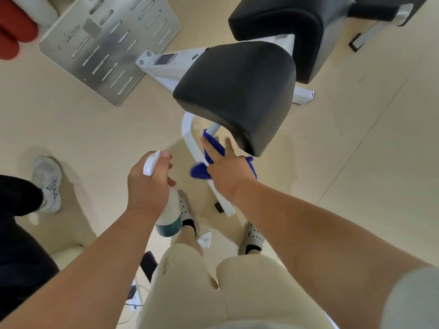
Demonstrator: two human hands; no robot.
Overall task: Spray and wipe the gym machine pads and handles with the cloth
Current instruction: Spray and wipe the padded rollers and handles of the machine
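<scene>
My left hand (149, 180) grips a white spray bottle (169, 216) with teal liquid at its base, held upright below and left of the machine. My right hand (226, 168) presses a blue cloth (213, 148) against the white metal frame (191, 138) just under the near black seat pad (237, 91). Two fingers are spread over the cloth. A second black pad (278, 24) sits behind and above the first. Part of the cloth is hidden under my palm.
A slotted metal foot plate (111, 46) lies on the beige floor at upper left, beside red rollers (14, 27). Another person's leg and white sneaker (48, 184) stand at left. A crumpled white tissue (205, 239) lies by my feet. A further padded arm (384, 8) reaches upper right.
</scene>
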